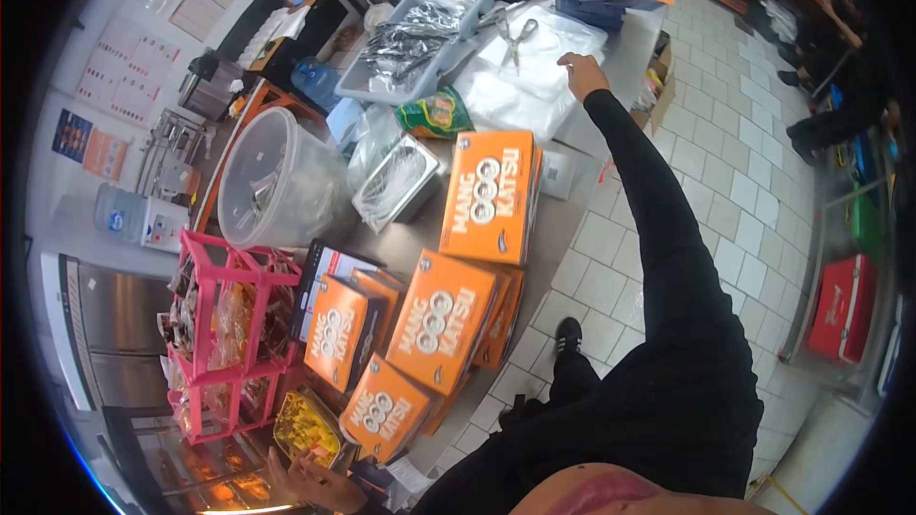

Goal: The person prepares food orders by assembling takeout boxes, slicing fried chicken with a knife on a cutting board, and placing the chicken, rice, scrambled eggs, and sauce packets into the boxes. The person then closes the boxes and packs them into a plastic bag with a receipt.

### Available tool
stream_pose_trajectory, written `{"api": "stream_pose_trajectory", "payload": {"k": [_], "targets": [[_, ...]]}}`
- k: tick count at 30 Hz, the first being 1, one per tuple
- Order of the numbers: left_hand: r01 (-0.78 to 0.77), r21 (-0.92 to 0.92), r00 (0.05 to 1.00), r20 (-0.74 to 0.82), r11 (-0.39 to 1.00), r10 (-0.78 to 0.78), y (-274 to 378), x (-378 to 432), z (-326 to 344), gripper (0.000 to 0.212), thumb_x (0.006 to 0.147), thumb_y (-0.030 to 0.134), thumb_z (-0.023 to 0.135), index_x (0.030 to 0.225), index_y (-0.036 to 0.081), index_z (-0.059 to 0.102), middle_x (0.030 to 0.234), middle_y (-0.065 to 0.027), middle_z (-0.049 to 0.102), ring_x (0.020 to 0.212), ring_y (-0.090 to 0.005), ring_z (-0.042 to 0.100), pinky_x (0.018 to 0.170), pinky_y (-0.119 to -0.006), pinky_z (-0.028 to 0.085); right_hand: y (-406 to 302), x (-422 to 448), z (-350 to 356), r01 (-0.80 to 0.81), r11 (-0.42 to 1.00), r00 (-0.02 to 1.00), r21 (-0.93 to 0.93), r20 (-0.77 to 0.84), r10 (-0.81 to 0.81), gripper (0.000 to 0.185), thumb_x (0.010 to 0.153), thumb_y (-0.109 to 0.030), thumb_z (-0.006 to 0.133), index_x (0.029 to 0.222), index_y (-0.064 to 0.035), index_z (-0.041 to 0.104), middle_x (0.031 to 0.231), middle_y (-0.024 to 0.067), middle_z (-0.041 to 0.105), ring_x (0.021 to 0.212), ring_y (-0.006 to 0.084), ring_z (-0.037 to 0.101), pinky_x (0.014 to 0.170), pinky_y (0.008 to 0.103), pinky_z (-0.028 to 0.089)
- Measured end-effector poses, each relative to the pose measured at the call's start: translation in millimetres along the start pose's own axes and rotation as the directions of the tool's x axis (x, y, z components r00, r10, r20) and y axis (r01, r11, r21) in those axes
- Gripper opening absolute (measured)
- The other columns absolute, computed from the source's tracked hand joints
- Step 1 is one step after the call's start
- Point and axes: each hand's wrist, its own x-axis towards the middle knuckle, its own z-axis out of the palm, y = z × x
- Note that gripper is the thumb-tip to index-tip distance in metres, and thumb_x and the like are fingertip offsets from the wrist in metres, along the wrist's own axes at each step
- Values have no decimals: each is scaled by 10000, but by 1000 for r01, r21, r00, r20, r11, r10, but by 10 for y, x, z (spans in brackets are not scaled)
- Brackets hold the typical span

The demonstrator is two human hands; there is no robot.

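Note:
My right hand (585, 76) reaches far out in a black sleeve, over a stack of white plastic bags (494, 104). Its fingers are partly curled, and I cannot tell whether they touch or pinch a bag. On the same stack lie scissors (515, 39), not far from that hand. Lower down, my left hand (318, 483) has its fingers apart and holds nothing. It is beside a metal tray of yellow food pieces (306, 425). Between the hands stand several orange printed boxes (490, 193), some stacked, on the steel table (429, 229).
A pink rack (204, 322) of packets stands beside a tablet (336, 265). Further along are a clear plastic tub (250, 179), a metal container of straws (397, 182) and a bin of wrapped utensils (343, 86). Other people (848, 121) are across the tiled floor (715, 157), near a red cooler (841, 307).

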Motion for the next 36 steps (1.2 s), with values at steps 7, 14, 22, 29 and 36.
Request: {"api": "stream_pose_trajectory", "payload": {"k": [7, 14, 22, 29, 36], "targets": [[-79, 312, 983, -135, 947, 126, 911, 237, 226, 346, 990, 220, 445, 1191, -56, 499, 1204, -230, 513, 1023, -362, 539, 846, -423, 476, 811, 894, 670, 39, 978, 841, -204, 535, 78, 386, 694, -320, 762, 981, -86, 652, 899, 135, 676, 903, 281, 644, 823, 389, 498], [-150, 414, 984, -28, 898, 177, 1168, 327, 291, 334, 985, 204, 453, 1213, -38, 488, 1210, -234, 504, 1118, -383, 495, 931, -457, 430, 941, 1214, 620, -282, 959, 665, -27, 715, 216, 387, 587, -195, 858, 877, -54, 645, 676, 88, 648, 581, 202, 645, 531, 320, 512], [-192, 379, 981, 70, 905, 179, 1215, 359, 339, 329, 943, 149, 479, 1224, -24, 475, 1282, -217, 463, 1188, -384, 431, 986, -494, 350, 677, 1323, 569, 195, 892, 733, -407, 665, 143, 84, 760, -153, 662, 833, -148, 704, 933, 37, 705, 878, 234, 674, 720, 369, 523], [-59, 362, 998, 18, 930, 57, 1161, 202, 95, 349, 930, 156, 485, 1228, -25, 468, 1297, -214, 455, 1224, -396, 397, 1015, -518, 303, 466, 1198, 634, 366, 781, 910, -505, 368, -189, 179, 885, -191, 535, 914, -68, 663, 985, 116, 657, 950, 264, 630, 782, 390, 519], [-134, 205, 991, 3, 969, 137, 853, 151, 93, 359, 960, 212, 466, 1222, -33, 490, 1254, -211, 500, 1181, -381, 461, 978, -471, 369, 438, 1705, -50, -107, 987, 982, -117, 143, 123, 342, 982, -299, 369, 1056, -37, 576, 1032, 258, 603, 1002, 398, 582, 859, 498, 446]]}}
